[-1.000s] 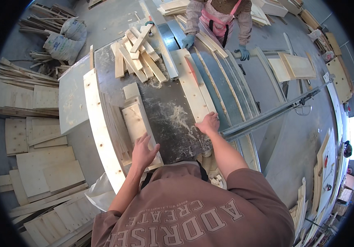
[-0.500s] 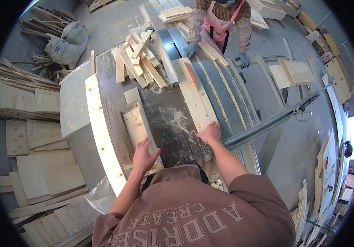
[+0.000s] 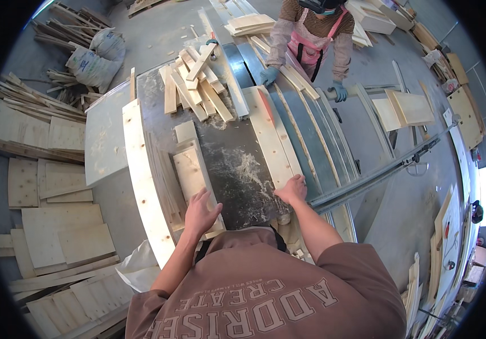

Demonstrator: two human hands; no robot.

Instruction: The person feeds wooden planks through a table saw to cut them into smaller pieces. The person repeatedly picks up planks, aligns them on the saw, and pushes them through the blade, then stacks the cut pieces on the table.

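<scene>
A long pale pine board lies on the saw table, with a thin line along its length and a red upright piece standing at its far part. My right hand is closed on the board's near end, thumb on its left side. To the left, my left hand rests with fingers apart on the near end of a short board on a stack. A co-worker's gloved hand is close to the long board's far end.
A heap of wood offcuts lies at the table's far left. A long knotty plank runs along the left side. A metal rail crosses at the right. The co-worker stands at the far side. Sheets lie on the left floor.
The view has shifted a little. My right hand and the long board are slightly nearer me. The co-worker's near glove has also come slightly nearer. My left hand stays on the stack.
</scene>
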